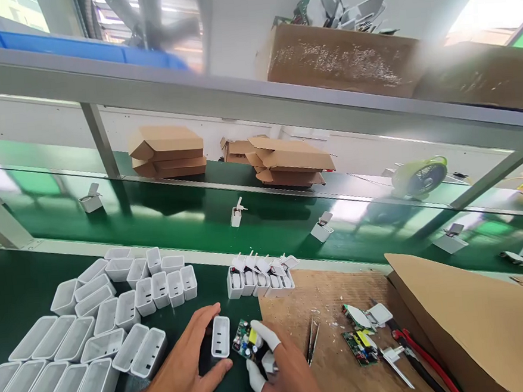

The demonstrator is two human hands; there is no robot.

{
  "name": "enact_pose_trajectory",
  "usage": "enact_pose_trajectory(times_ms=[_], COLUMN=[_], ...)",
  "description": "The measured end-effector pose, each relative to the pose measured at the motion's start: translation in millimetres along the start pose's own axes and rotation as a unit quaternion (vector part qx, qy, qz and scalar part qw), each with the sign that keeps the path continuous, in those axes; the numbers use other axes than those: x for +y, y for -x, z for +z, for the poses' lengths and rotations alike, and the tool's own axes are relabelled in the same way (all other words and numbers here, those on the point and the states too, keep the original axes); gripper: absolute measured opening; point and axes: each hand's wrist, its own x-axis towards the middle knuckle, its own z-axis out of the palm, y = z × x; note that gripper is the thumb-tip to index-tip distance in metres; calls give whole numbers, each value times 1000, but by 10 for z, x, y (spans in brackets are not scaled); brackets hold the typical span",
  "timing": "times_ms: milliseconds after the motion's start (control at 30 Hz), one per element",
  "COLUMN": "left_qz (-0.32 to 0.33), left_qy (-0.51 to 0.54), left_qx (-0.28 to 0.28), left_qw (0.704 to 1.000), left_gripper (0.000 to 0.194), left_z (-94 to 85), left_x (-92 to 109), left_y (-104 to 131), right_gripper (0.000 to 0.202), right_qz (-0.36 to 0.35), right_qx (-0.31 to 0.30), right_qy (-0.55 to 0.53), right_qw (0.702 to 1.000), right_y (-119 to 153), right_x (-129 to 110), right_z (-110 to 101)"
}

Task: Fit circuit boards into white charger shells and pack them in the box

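My left hand (pixel 194 356) curves round a small white plastic case (pixel 220 337), thumb at its near end and fingers at its far end. Slots show in the case's floor. In my right hand (pixel 282 365), a green circuit board (pixel 243 339) with a yellow transformer is pinched between thumb and a finger, both in white finger cots. A white part shows under that hand, partly hidden. The board is just right of the case, apart from it. Beyond them several white cases (pixel 261 279) with parts inside stand in a row.
Many white cases (pixel 74 337) stand at left. Tweezers (pixel 313 338), circuit boards (pixel 361 347) and red-handled pliers (pixel 427 357) lie on a cardboard sheet (pixel 291 307), beside a large carton (pixel 471 313). Behind runs a green conveyor (pixel 191 219) carrying several white units, under a shelf beam (pixel 236 96).
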Motion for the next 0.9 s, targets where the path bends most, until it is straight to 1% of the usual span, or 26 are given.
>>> enact_pose_trajectory(times_ms=[33,100,167,233,300,367,400,467,533,567,667,733,800,833,900], left_qz=[-5,-21,-42,-56,-58,-44,-32,-5,16,26,58,75,83,84,89], left_qy=[9,28,44,58,67,71,70,65,58,55,52,53,54,53,47], left_qx=[-3,-14,-21,-17,-12,-12,-11,-9,-5,-5,-2,1,2,3,5], left_qw=[1000,999,998,997,996,996,997,998,998,998,997,996,995,995,995], left_gripper=[78,86,89,86,83,82,82,84,84,84,87,91,94,93,92], left_z=[3,14,34,63,92,115,124,136,140,139,127,116,108,105,102], left_x=[4,16,22,15,-5,-28,-36,-42,-33,-25,1,14,24,30,46], left_y=[-2,-9,-15,-17,-9,6,14,30,38,39,31,23,18,16,11], right_gripper=[59,57,59,62,63,63,64,68,73,75,75,74,71,68,64], right_qz=[16,38,41,6,-60,-126,-146,-148,-132,-129,-153,-133,-98,-92,-125], right_qx=[2,-22,-48,-46,-23,-9,-5,-14,-29,-34,-36,-35,-23,-9,28], right_qy=[-39,-120,-159,-123,-46,21,41,65,66,60,31,11,-9,-19,-24], right_qw=[999,992,985,991,997,992,988,987,989,989,987,990,995,995,991], right_y=[-12,-24,-15,8,34,51,54,47,30,21,21,46,73,82,86], right_x=[-33,-98,-140,-150,-144,-143,-149,-174,-204,-215,-214,-189,-165,-157,-151], right_z=[-67,-216,-319,-341,-307,-268,-258,-263,-290,-303,-319,-306,-288,-282,-279])
